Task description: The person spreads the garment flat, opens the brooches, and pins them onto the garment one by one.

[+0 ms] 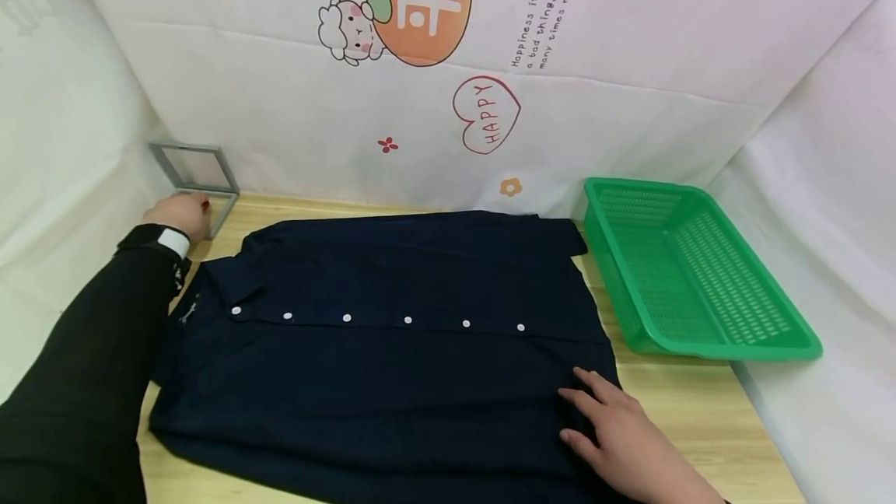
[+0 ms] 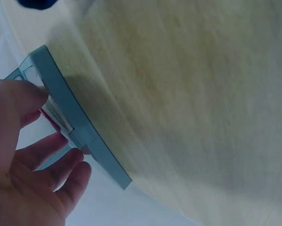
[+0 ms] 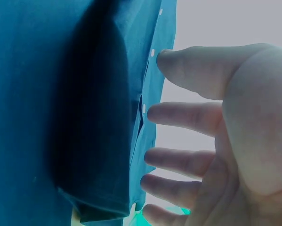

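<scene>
A dark navy shirt (image 1: 392, 379) lies spread out with a row of white buttons and its collar toward the left. At the far left corner, my left hand (image 1: 178, 215) reaches into a grey case (image 2: 79, 115) whose framed lid stands up. A small red thing (image 2: 50, 120) shows by that hand's thumb and fingertips; what it is, and whether they pinch it, is unclear. My right hand (image 1: 623, 434) hovers at or just above the lower right part of the shirt, fingers spread and holding nothing.
A green plastic basket (image 1: 633, 294) stands to the right of the shirt, its right side reaching past the wooden table (image 1: 714, 411). White printed cloth (image 1: 294, 115) hangs behind the table and along both sides.
</scene>
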Motion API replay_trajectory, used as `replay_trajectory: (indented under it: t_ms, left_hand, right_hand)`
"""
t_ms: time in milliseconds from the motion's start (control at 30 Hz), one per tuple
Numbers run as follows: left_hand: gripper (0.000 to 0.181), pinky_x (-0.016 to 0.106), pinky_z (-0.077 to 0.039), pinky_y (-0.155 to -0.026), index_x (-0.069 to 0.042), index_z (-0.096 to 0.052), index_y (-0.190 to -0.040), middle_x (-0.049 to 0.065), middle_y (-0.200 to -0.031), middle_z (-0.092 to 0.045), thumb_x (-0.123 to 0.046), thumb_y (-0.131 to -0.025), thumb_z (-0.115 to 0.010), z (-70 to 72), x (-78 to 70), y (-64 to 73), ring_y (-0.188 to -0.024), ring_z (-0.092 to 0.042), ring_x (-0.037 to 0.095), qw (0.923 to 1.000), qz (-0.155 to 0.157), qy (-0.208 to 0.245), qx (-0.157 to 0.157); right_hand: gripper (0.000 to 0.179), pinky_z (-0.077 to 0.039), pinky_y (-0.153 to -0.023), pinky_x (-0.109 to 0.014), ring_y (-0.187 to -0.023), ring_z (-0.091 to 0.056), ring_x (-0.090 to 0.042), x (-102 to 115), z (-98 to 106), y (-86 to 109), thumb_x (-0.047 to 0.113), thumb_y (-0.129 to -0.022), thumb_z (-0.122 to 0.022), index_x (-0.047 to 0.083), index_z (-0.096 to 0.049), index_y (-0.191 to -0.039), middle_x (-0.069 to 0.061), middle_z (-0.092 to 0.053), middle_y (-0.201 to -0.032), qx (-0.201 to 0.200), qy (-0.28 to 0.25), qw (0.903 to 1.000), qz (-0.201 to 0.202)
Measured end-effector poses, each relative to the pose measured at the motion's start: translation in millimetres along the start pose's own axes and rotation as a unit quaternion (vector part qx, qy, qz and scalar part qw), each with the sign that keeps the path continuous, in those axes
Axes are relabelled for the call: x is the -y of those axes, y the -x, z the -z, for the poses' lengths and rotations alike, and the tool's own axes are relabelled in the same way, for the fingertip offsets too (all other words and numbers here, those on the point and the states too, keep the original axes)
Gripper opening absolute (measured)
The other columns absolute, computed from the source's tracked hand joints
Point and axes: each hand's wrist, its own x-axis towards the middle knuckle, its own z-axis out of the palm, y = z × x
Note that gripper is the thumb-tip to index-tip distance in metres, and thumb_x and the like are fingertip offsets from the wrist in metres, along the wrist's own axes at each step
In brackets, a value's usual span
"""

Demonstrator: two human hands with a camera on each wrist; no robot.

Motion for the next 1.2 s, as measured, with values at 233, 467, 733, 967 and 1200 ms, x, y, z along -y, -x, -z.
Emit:
replay_trajectory:
  t_ms: [233, 467, 733, 967, 1200]
  left_hand:
    - [0.036, 0.064, -0.046, -0.080, 0.013, -0.051, -0.124, 0.039, -0.115, -0.055, -0.013, -0.103, -0.038, -1.7, 1.3, 12.1, -0.097, -0.055, 0.055, 0.9975, 0.000, 0.033, -0.062]
    - [0.038, 0.052, -0.047, -0.068, 0.013, -0.057, -0.122, 0.036, -0.106, -0.061, -0.013, -0.102, -0.038, 21.5, -50.3, 43.3, -0.086, -0.061, 0.046, 0.9765, -0.035, 0.161, -0.139]
    - [0.038, 0.023, -0.055, -0.075, 0.005, -0.051, -0.137, 0.022, -0.114, -0.067, -0.017, -0.108, -0.042, 38.8, -147.2, 110.7, -0.084, -0.069, 0.008, 0.8838, -0.098, 0.450, -0.082]
    - [0.030, 0.032, -0.057, -0.077, 0.008, -0.059, -0.125, 0.014, -0.112, -0.070, -0.014, -0.106, -0.051, 48.2, -219.4, 192.6, -0.087, -0.071, 0.024, 0.7955, -0.203, 0.562, -0.101]
    - [0.023, 0.036, -0.057, -0.078, 0.009, -0.060, -0.121, 0.018, -0.109, -0.070, -0.005, -0.104, -0.053, 45.2, -263.0, 248.5, -0.087, -0.070, 0.028, 0.7353, -0.258, 0.620, -0.092]
  right_hand:
    - [0.045, -0.041, -0.098, -0.061, -0.133, -0.043, -0.044, 2.7, 3.9, 3.5, 0.034, -0.091, -0.075, 0.011, -0.066, -0.128, -0.020, -0.047, -0.144, -0.012, 0.006, 0.9998, 0.013]
    - [0.045, -0.039, -0.101, -0.061, -0.135, -0.040, -0.043, 22.4, 17.9, -8.4, 0.032, -0.090, -0.076, 0.010, -0.067, -0.128, -0.019, -0.046, -0.146, -0.045, 0.007, 0.9980, 0.043]
    - [0.044, -0.036, -0.103, -0.063, -0.141, -0.034, -0.037, 62.8, 41.9, -36.3, 0.034, -0.092, -0.073, 0.011, -0.066, -0.129, -0.016, -0.042, -0.151, -0.070, -0.014, 0.9917, 0.107]
    - [0.038, -0.040, -0.103, -0.056, -0.136, -0.043, -0.031, 102.8, 54.0, -57.4, 0.032, -0.094, -0.072, 0.013, -0.067, -0.127, -0.013, -0.048, -0.146, -0.123, -0.029, 0.9781, 0.165]
    - [0.033, -0.052, -0.087, -0.040, -0.108, -0.062, -0.017, 148.1, 67.3, -67.1, 0.025, -0.094, -0.072, 0.012, -0.065, -0.123, -0.002, -0.064, -0.122, -0.222, -0.125, 0.9474, 0.194]
